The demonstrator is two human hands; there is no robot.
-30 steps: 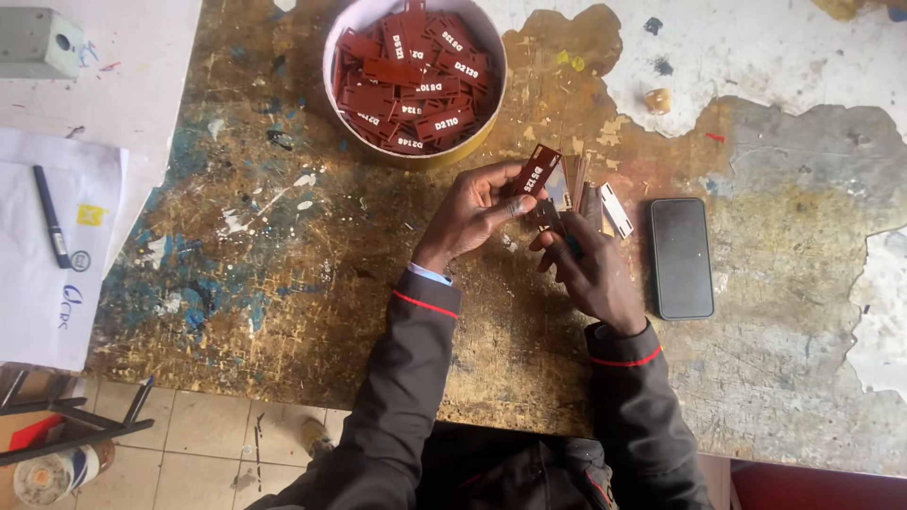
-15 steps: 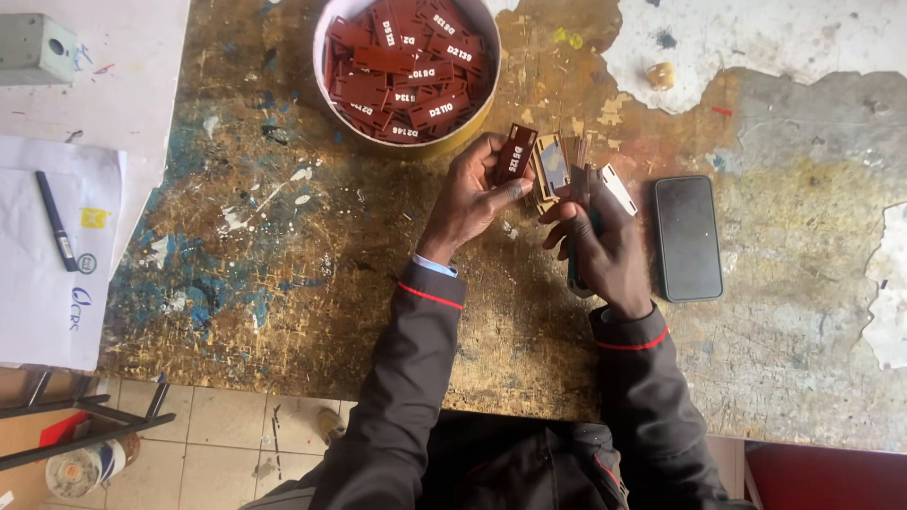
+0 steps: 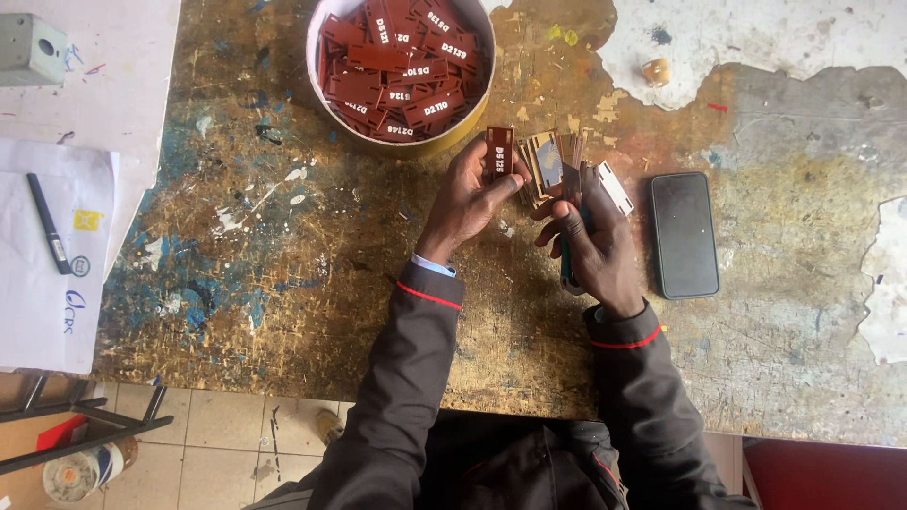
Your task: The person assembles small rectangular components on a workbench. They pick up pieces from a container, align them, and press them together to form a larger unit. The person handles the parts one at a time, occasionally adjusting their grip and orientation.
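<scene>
Left hand [image 3: 470, 200] pinches one dark red rectangular engraved tag [image 3: 499, 151] upright; right hand [image 3: 593, 241] grips a fanned stack of thin tags [image 3: 551, 165], beside a black smartphone [image 3: 684, 234]

I see a black phone [image 3: 684, 234] lying face up on the paint-stained worktop [image 3: 283, 283]. Far to one side, a black pen [image 3: 48, 224] rests on white paper [image 3: 47, 302], near a grey box [image 3: 31, 49].
</scene>
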